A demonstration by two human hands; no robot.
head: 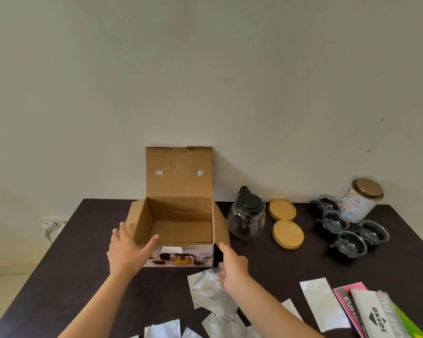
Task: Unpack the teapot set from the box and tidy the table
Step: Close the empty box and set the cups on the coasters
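Box (178, 223): I see it open and empty at the table's middle, lid flap upright against the wall; the front panel carries a printed photo of a tea set, its lettering too small for me to read
Left hand (126, 252): open, fingers spread, at the box's front left corner, thumb against the near rim; I cannot tell whether the palm touches the cardboard
Right hand (232, 267): open, holding nothing, just beside the box's front right corner, above a foil pouch
Glass teapot (246, 219): out of the box, standing just right of it, black lid on
Bamboo lids (285, 222): two round discs right of the teapot, lying flat
Glass cups (349, 229): four in dark holders, grouped far right; details blur
Tin (359, 200): white, gold lid, red emblem; its text is illegible to me
Foil pouches (211, 292): silver, unmarked, scattered along the near edge, several cut off by the frame
Stationery packs (374, 315): I read "JOYKO" and "PAD" on the grey one; the pink pack beneath shows only "KU", the rest hidden
Table (71, 276): dark, corners cropped
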